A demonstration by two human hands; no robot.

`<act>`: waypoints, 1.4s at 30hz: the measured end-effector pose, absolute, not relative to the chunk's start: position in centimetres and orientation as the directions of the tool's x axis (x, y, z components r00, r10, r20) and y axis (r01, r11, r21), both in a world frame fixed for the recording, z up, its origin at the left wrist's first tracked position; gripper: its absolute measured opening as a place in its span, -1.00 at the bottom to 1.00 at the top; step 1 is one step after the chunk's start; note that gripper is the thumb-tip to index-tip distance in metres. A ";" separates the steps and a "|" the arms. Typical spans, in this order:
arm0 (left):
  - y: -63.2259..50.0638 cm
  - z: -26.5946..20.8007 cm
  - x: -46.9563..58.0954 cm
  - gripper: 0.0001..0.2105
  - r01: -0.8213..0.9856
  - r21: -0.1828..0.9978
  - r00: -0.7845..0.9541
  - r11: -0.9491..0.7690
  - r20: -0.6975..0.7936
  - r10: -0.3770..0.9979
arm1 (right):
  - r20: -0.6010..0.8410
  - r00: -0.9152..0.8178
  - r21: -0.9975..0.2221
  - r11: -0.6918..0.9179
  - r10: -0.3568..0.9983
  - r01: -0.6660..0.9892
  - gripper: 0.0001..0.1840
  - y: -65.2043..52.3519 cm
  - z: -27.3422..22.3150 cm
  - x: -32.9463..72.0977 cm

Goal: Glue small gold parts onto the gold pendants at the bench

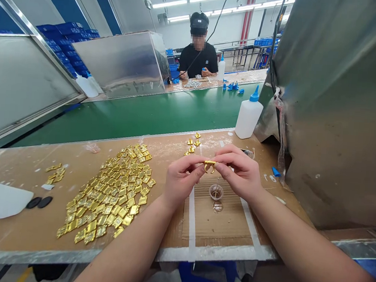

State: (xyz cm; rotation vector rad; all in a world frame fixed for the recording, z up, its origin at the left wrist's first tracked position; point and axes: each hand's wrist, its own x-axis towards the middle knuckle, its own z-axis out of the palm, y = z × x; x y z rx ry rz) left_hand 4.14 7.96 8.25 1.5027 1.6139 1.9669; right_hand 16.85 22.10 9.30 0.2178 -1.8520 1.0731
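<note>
Between the fingertips of both hands is a gold ring (210, 163), its flat top up and its open band hanging below. My left hand (183, 175) pinches it from the left, and my right hand (240, 172) from the right. Below them a small clear cup (216, 192) with brown liquid and a thin stick stands on a taped cardboard sheet (220, 229). Several gold pieces (192, 144) like the held one lie just beyond my left hand. A wide spread of flat gold plates (113, 191) covers the board to the left.
A white squeeze bottle (249, 115) with blue tip stands at the back right, beside a metal panel (344, 117). Beyond the board runs a green belt (138, 116); across it sits a co-worker (200, 58). Black discs (39, 202) and a white sheet (0, 199) lie far left.
</note>
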 end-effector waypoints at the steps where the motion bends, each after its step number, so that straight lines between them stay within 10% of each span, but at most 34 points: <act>1: 7.9 8.3 4.1 -0.89 0.446 0.808 -0.463 -0.385 0.577 0.673 | 0.802 -0.526 -0.575 0.609 0.284 -0.546 -0.87 22.1 9.3 16.8; 19: 8.3 8.2 3.3 -0.85 0.647 0.754 -0.508 -0.118 0.541 0.670 | 0.597 -0.554 -0.802 0.439 0.580 -0.404 -0.80 22.9 7.8 15.7; 25: 8.1 7.7 -0.8 -0.79 0.619 0.732 -0.686 0.286 0.326 0.650 | 0.575 -0.572 -0.817 0.448 0.585 -0.363 -0.78 23.4 7.2 15.4; 30: 7.8 7.8 -2.9 -0.73 0.633 0.398 -0.741 0.664 0.066 0.668 | 0.559 -0.571 -0.826 0.461 0.601 -0.324 -0.74 23.9 6.7 14.9; 42: 8.9 8.5 -0.9 -0.59 0.704 0.106 -0.710 0.702 0.119 0.694 | 0.573 -0.615 -0.797 0.544 0.541 -0.264 -0.65 24.9 6.2 14.8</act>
